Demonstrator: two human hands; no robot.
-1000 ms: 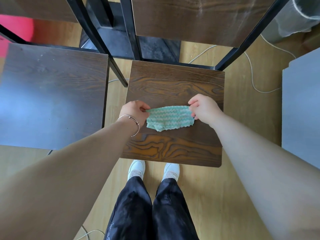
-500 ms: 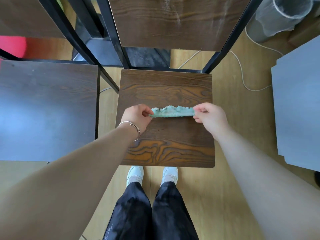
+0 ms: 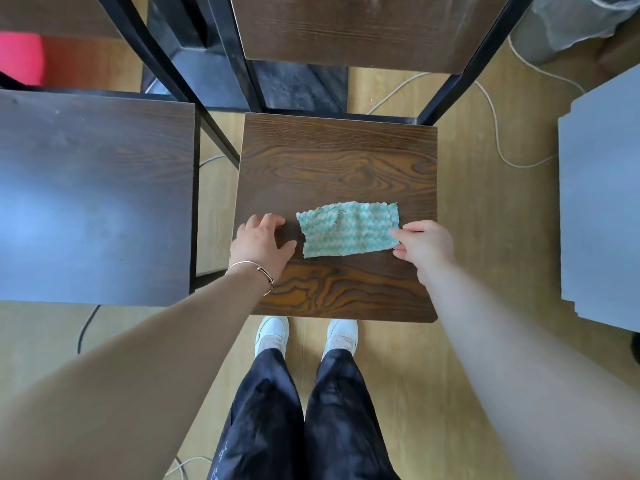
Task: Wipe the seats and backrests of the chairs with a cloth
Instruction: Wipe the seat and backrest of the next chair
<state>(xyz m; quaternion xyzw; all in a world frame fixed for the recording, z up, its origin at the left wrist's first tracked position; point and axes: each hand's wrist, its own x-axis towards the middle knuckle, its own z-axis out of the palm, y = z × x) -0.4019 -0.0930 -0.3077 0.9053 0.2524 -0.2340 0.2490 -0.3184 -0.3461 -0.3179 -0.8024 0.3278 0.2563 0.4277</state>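
A green and white striped cloth lies folded flat on the dark wood-grain seat of the chair in front of me. My right hand pinches the cloth's right edge. My left hand rests on the seat just left of the cloth, fingers spread, not touching it. The chair's wooden backrest stands at the top between black metal posts. A second chair's dark seat is to the left.
A grey panel stands close on the right. White cables run over the wooden floor behind the chair. A bin with a plastic liner is at top right, a pink object at top left. My feet stand at the seat's front edge.
Both hands held the cloth stretched between them above the seat. Now the cloth lies flat on the seat, my left hand has let go, and my right hand still holds its edge.
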